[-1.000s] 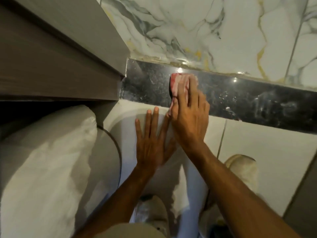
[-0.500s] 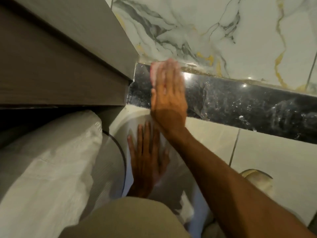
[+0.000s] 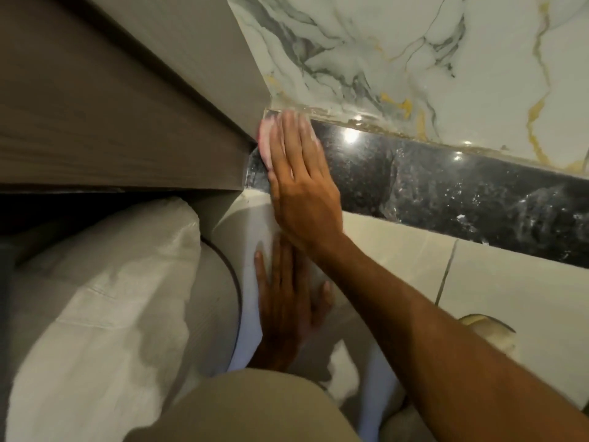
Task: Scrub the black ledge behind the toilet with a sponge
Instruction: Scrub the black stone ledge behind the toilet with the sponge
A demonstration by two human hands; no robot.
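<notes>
The black polished ledge [image 3: 446,189] runs from the wooden cabinet's corner to the right edge, wet and streaked with white specks. My right hand [image 3: 299,183] lies flat on its far left end, pressing a pink sponge [image 3: 264,138] against the ledge at the cabinet corner; only the sponge's left edge shows past my fingers. My left hand [image 3: 287,311] rests flat with fingers spread on the white toilet [image 3: 245,237] below the ledge, partly under my right forearm.
A grey-brown wooden cabinet [image 3: 121,116] overhangs the left side and blocks the ledge's left end. Marble wall tile [image 3: 414,59] rises behind the ledge. A white plastic-wrapped bulk [image 3: 105,301] sits lower left. Cream tile [image 3: 510,301] lies below the ledge.
My right hand has slid the sponge leftward along the ledge into the cabinet corner. My left hand has stayed flat on the toilet, now lower in view.
</notes>
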